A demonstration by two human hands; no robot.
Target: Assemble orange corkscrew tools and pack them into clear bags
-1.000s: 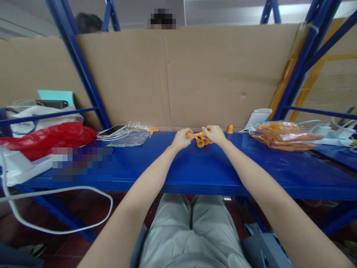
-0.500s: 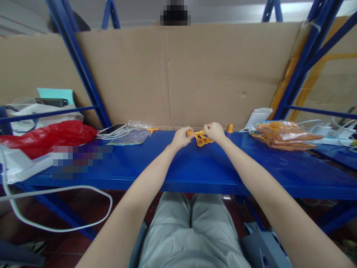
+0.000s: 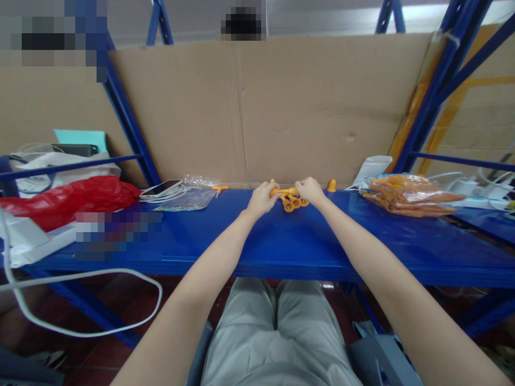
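Observation:
Both ends of a yellow-orange plastic rod with a ribbed middle [image 3: 288, 191] are gripped, just above the blue shelf [image 3: 281, 236]. My left hand [image 3: 263, 198] is closed around its left end, and a small yellow tip shows above those fingers. At the other end my right hand [image 3: 309, 191] is closed with the fingers curled under. Beneath the rod hang or lie several yellow funnel-like cups [image 3: 288, 206]; whether they join the rod I cannot tell. To the right of my right hand stands a small yellow cap [image 3: 331, 185].
Left of my hands lie a yellow T-shaped piece [image 3: 220, 189], a clear plastic bag [image 3: 189, 199] and coiled white cable [image 3: 167, 190]. A red bag [image 3: 76, 198] is farther left. Orange pieces in a plastic bag [image 3: 406, 195] lie at right. Cardboard [image 3: 301, 107] stands behind.
My left hand has turned slightly on the rod, and a yellow tip now shows above its fingers. My right hand stays nearly in place.

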